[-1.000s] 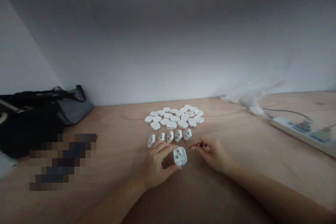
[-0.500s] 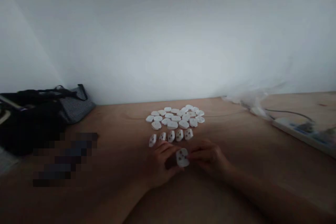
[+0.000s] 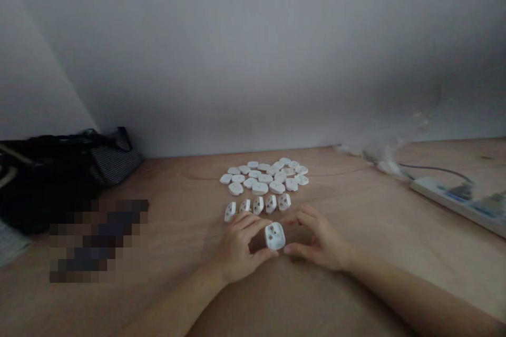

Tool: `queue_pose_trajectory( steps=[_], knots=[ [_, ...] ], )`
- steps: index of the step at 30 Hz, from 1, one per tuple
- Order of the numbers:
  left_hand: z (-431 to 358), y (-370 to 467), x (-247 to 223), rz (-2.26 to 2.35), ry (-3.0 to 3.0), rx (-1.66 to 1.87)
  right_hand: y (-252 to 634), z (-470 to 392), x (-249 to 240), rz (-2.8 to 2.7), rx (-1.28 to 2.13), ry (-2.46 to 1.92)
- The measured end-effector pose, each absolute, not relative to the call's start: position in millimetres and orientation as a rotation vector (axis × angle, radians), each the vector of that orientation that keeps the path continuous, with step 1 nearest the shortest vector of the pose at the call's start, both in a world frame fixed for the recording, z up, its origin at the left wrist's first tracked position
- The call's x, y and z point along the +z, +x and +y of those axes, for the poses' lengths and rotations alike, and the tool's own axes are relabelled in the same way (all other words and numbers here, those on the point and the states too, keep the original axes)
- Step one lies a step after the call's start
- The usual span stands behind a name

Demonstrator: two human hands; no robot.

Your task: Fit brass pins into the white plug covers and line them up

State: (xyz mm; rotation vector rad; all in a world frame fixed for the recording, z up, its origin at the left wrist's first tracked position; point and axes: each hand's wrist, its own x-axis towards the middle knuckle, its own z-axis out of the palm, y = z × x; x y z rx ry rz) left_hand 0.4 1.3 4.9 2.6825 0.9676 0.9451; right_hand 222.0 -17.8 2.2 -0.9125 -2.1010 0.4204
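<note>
Between the thumb and fingers of my left hand [image 3: 245,245] is a small white plastic plug housing [image 3: 275,236], its open side with brownish spots turned toward me. My right hand [image 3: 318,242] is just to its right, thumb and forefinger apart, with nothing held between them. Beyond my hands, several similar white housings [image 3: 271,204] stand on edge in a row, brownish spots showing. My left fingers hide the lower part of one near the row's left end. Farther back lies a cluster of white plastic pieces [image 3: 260,188], mostly flat.
All this rests on a wooden table [image 3: 190,189] against a pale wall. At left are a black bag [image 3: 47,179] and a pixelated dark object [image 3: 98,242]. To the right lie a white power strip [image 3: 446,195] with a cable and some clear plastic wrap [image 3: 387,158].
My right fingers have come off the housing and spread apart. The left hand keeps hold of it in nearly the same place. The scene looks brighter on the table.
</note>
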Motion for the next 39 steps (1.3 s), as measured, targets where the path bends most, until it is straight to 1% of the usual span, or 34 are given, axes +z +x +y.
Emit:
queue_pose_trajectory(
  steps=[4, 9, 13, 18, 23, 29, 32, 37, 39],
  knots=[
    [2.7, -1.1, 2.8, 0.968, 2.675, 0.959, 236.2, -10.8, 3.0, -2.184, 0.48, -1.042],
    [4.0, -1.5, 0.5, 0.982, 2.684, 0.952, 234.9, -11.9, 3.6, -2.415, 0.554, -0.961],
    [3.4, -1.5, 0.6, 0.972, 2.672, 0.959, 228.5, -17.2, 5.7, -2.437, 0.599, -0.941],
    [2.1, -0.9, 3.1, 0.968, 2.667, 0.925, 230.9, -17.2, 8.2, -2.23, 0.707, -1.043],
    [2.8, -0.9, 1.6, 0.947, 2.663, 0.947, 233.0, -11.2, 3.9, -2.133, 0.703, -0.946],
    [2.2, -0.8, 2.9, 0.956, 2.663, 0.933, 230.7, -10.6, -5.2, -1.875, 0.814, -1.128],
    [1.6, -0.1, 4.4, 0.955, 2.662, 0.937, 226.1, -12.7, -4.8, -1.838, 0.713, -1.089],
    [0.8, 1.7, 5.2, 0.96, 2.665, 0.916, 217.9, -16.6, -0.3, -2.02, 0.316, -1.021],
    [0.7, 2.3, 5.1, 0.96, 2.667, 0.915, 215.9, -18.3, 0.2, -2.081, 0.212, -1.033]
  ],
)
